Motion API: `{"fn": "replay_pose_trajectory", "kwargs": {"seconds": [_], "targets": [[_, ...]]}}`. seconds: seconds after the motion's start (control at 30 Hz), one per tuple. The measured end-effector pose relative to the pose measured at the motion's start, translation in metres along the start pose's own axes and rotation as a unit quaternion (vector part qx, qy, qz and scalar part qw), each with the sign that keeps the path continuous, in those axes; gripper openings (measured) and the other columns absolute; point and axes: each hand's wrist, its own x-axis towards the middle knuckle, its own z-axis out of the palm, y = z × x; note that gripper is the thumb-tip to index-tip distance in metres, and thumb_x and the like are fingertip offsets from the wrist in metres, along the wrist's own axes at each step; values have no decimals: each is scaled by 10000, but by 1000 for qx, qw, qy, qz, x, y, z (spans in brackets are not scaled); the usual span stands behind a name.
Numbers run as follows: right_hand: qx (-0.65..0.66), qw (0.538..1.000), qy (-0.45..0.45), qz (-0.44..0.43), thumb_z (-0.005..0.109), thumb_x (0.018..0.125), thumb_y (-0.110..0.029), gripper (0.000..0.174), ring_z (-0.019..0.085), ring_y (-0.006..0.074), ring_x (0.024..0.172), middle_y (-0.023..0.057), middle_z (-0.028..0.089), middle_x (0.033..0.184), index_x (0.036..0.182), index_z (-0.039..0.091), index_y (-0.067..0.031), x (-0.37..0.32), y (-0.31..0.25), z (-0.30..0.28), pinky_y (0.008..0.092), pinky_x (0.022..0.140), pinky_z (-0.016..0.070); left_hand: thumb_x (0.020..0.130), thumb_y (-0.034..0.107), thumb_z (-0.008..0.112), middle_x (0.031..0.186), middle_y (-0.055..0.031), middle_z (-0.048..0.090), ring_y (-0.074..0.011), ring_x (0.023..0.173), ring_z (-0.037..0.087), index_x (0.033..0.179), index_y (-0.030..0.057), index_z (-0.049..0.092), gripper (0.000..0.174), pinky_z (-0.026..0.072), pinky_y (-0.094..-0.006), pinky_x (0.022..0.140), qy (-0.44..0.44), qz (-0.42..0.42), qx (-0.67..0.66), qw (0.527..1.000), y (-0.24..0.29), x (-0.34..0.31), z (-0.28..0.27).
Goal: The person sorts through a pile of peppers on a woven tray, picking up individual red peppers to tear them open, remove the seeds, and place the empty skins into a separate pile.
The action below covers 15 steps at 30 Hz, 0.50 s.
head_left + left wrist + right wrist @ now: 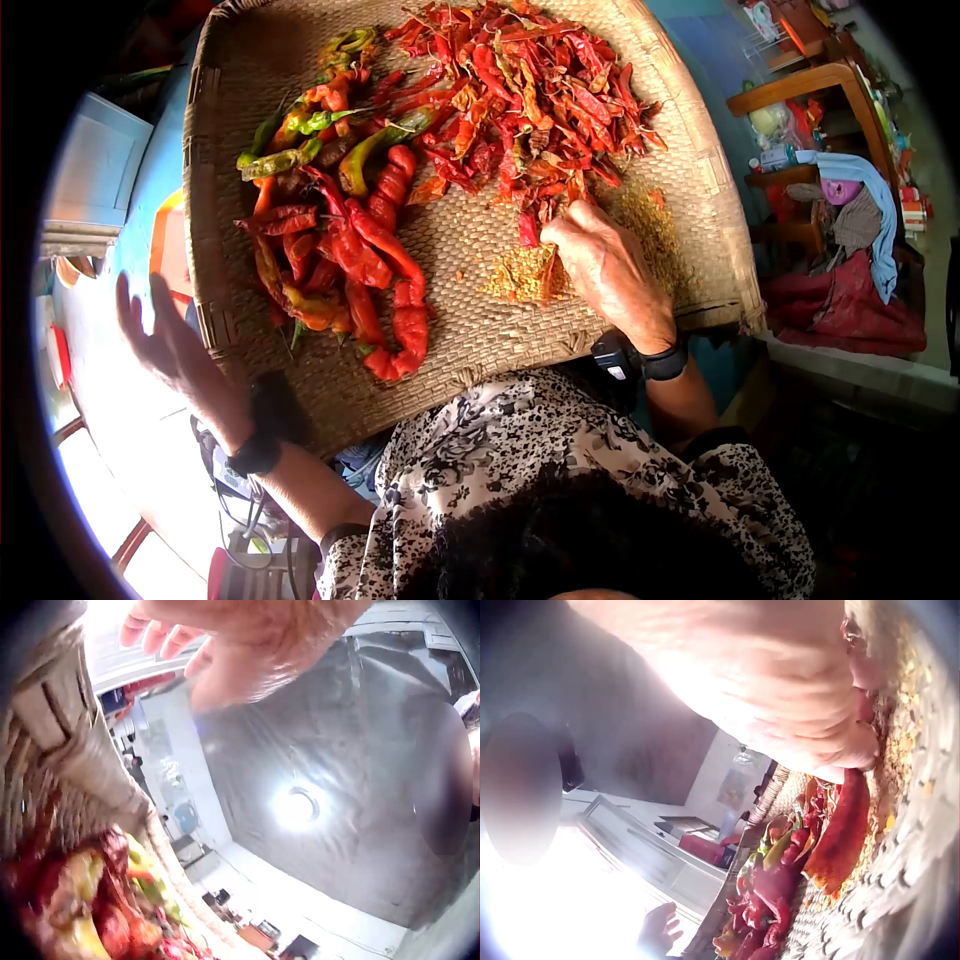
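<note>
A woven tray holds a heap of dried red chilies at the upper right and fresher red and green peppers at the left. My right hand is low at the heap's near edge, fingers curled around a dried red chili, seen in the right wrist view. Yellow seeds lie around that hand. Off the tray's left edge, my left hand is raised with fingers spread and nothing in it; the left wrist view shows this hand above the tray's rim.
At the right stands a wooden chair with a light blue cloth and a dark red cloth beside it. A pale blue cabinet is at the left. Cables hang below my left forearm.
</note>
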Motion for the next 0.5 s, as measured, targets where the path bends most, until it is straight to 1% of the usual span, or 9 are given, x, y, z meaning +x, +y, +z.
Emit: {"fn": "replay_pose_trajectory", "kwargs": {"seconds": [0.03,0.07,0.1,0.17,0.23,0.3,0.43,0.47,0.5], "targets": [[14,1000,2,3,572,755,86,199,551,310,720,133,487,841,932,563,-6,0,0,0,386,643,462,882,287,606,1304,-149,439,-230,1097,502,1290,20,466,507,414,-365,915,-39,11,-60,997,14,-11,6],[15,1000,0,1,572,755,86,199,551,310,720,133,487,841,932,563,-6,1,-1,-1,386,643,462,915,232,555,1283,-129,457,-201,1048,510,1289,7,460,446,425,-335,880,-70,72,-21,995,10,-12,8],[43,999,18,9,573,771,82,181,564,278,713,117,496,840,929,559,-6,2,-3,-3,361,628,469,921,202,551,1153,-100,543,-157,953,533,1223,16,527,356,436,-290,829,-93,-12,-79,992,25,-24,14],[72,996,38,20,573,786,77,164,576,245,707,101,506,839,926,555,-6,2,-5,-2,336,612,476,906,154,581,1001,-43,591,-118,816,544,1125,21,598,257,454,-258,741,-192,31,-92,977,38,-44,24],[239,968,68,26,619,800,15,112,576,205,676,87,512,792,874,543,-20,1,-7,1,320,583,495,877,105,616,921,-20,622,-102,727,544,1048,22,635,191,466,-250,662,-325,-79,-143,932,55,-71,37],[303,952,48,12,599,843,-15,61,560,129,660,57,530,800,883,554,-2,2,-21,-1,225,565,509,852,53,630,941,-45,634,-111,731,561,1065,7,621,218,474,-257,630,-425,-12,-191,885,56,-100,57],[334,942,26,-22,627,828,-39,104,575,173,654,93,561,807,905,573,7,0,-33,10,300,550,475,818,49,666,945,-81,638,-135,777,598,1022,2,635,211,489,-263,662,-503,-11,-242,830,62,-131,79],[327,945,28,-18,631,823,-42,98,576,180,634,96,571,781,887,580,13,0,-34,10,298,544,469,809,43,675,925,-79,631,-141,769,597,961,10,642,159,487,-263,669,-500,-67,-259,824,64,-137,82],[318,947,31,-14,635,818,-45,95,576,188,615,98,580,755,869,586,19,1,-35,9,297,538,464,809,43,675,925,-79,631,-141,769,597,961,10,642,159,487,-263,669,-501,-65,-257,824,63,-137,82]]}}
